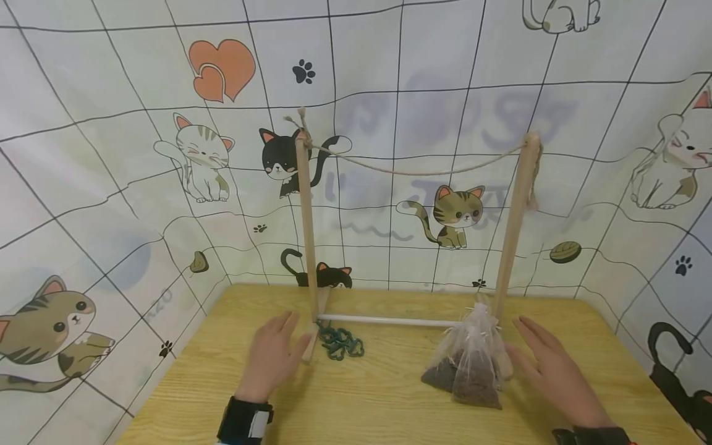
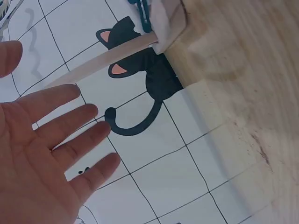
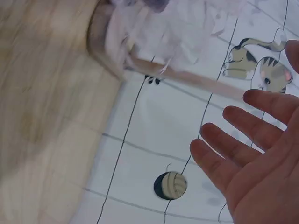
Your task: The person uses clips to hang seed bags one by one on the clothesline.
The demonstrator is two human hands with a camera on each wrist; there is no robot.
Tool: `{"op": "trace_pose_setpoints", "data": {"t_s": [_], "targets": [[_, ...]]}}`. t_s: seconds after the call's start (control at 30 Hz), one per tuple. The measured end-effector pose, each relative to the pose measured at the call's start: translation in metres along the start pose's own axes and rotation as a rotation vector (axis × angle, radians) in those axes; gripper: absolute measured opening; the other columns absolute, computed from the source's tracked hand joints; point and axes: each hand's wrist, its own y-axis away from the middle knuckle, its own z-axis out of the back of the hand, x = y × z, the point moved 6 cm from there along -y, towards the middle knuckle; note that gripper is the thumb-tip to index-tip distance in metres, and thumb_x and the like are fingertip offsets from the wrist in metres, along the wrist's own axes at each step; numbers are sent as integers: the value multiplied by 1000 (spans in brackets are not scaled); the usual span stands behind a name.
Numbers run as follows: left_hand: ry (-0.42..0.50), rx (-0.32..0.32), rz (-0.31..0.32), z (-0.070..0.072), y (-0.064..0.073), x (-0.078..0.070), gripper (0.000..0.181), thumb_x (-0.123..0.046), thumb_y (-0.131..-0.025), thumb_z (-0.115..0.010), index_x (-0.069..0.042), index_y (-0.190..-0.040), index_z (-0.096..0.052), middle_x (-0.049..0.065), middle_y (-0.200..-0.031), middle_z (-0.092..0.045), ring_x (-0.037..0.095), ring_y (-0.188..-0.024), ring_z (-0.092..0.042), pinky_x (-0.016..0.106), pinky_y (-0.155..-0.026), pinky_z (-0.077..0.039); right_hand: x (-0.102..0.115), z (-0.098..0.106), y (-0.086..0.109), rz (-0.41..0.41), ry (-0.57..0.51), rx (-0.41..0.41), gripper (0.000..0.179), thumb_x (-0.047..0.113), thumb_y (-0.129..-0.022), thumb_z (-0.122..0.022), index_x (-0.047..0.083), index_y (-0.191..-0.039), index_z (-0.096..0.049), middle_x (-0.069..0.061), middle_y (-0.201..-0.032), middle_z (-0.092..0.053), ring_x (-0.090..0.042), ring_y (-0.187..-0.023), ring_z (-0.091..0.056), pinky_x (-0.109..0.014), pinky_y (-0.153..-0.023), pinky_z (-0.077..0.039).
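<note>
A wooden frame [image 1: 306, 216] stands on the table, with a sagging string [image 1: 411, 173] tied between the tops of its two posts and a white rod [image 1: 389, 321] low between them. My left hand [image 1: 272, 355] is beside the left post, fingers extended and holding nothing. Close to that post lies a bunch of green clips [image 1: 340, 343]. On the other side, my right hand [image 1: 556, 377], also holding nothing, is just right of the sheer white drawstring bags [image 1: 473, 361] with dark contents. Those bags overlap the right post's foot. Both wrist views show spread fingers.
The wooden table [image 1: 378, 389] meets a cloth backdrop [image 1: 372, 241] printed with cats and grid lines. This cloth rises behind the frame and along both sides. The right post [image 1: 517, 222] has a loose string end hanging from its top.
</note>
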Motion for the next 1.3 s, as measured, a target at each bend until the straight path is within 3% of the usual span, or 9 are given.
{"op": "trace_pose_setpoints", "data": {"t_s": [0.13,0.33,0.43,0.53,0.63,0.93,1.07,1.17,1.3], "targets": [[102,-3,-14,1,-7,-11,52,-42,-91,-53,-5,-128,-54,18,-131,-53,36,-117,-51,52,-97,-39,18,-3,-8,43,-12,-52,57,39,-94,-51,10,-141,-40,-19,-140,-40,-43,-124,-38,-65,-91,-33],[191,120,-1,-6,-15,-31,57,-51,-92,-47,-10,-130,-53,14,-133,-52,32,-122,-49,47,-99,-39,53,-9,-24,126,-51,-109,46,36,-94,-51,12,-133,-51,-10,-130,-50,-34,-118,-47,-56,-88,-43],[222,173,7,-12,-19,-41,55,-48,-91,-51,-11,-130,-53,13,-134,-52,31,-122,-48,46,-99,-40,73,-17,-32,174,-78,-134,41,34,-95,-50,14,-130,-54,-5,-125,-53,-28,-115,-50,-50,-86,-46],[233,185,-25,-17,-21,-51,51,-41,-89,-57,-10,-129,-54,13,-132,-53,31,-120,-50,46,-98,-41,88,-29,-38,215,-112,-148,38,33,-95,-50,16,-129,-55,0,-122,-55,-20,-112,-52,-43,-84,-48],[213,189,-70,-23,-23,-59,48,-36,-88,-60,-9,-127,-56,12,-130,-55,31,-118,-52,45,-96,-42,101,-43,-41,241,-139,-147,38,34,-95,-50,19,-129,-55,4,-121,-55,-14,-105,-55,-35,-77,-50],[132,220,-168,-41,-26,-76,44,-27,-82,-67,-9,-121,-60,10,-124,-59,27,-112,-56,41,-94,-45,130,-73,-44,295,-251,-120,35,33,-94,-52,17,-125,-58,4,-114,-58,-4,-86,-57,-26,-66,-50],[62,219,-208,-51,-27,-80,45,-23,-77,-71,-9,-119,-61,12,-123,-59,26,-110,-57,38,-93,-46,136,-88,-43,282,-287,-77,36,35,-94,-51,17,-124,-59,9,-111,-58,0,-83,-55,-24,-65,-48],[-1,204,-242,-59,-27,-83,36,-19,-75,-73,-9,-108,-64,8,-114,-63,22,-100,-60,34,-86,-49,140,-101,-42,254,-324,-19,38,38,-94,-50,18,-126,-58,10,-114,-58,0,-84,-55,-26,-67,-50],[-67,214,-248,-67,-27,-85,30,-15,-73,-73,-11,-102,-65,5,-111,-63,20,-98,-60,32,-84,-49,146,-117,-42,229,-333,55,37,41,-94,-49,22,-125,-58,8,-115,-57,-1,-86,-55,-26,-68,-49]]}}
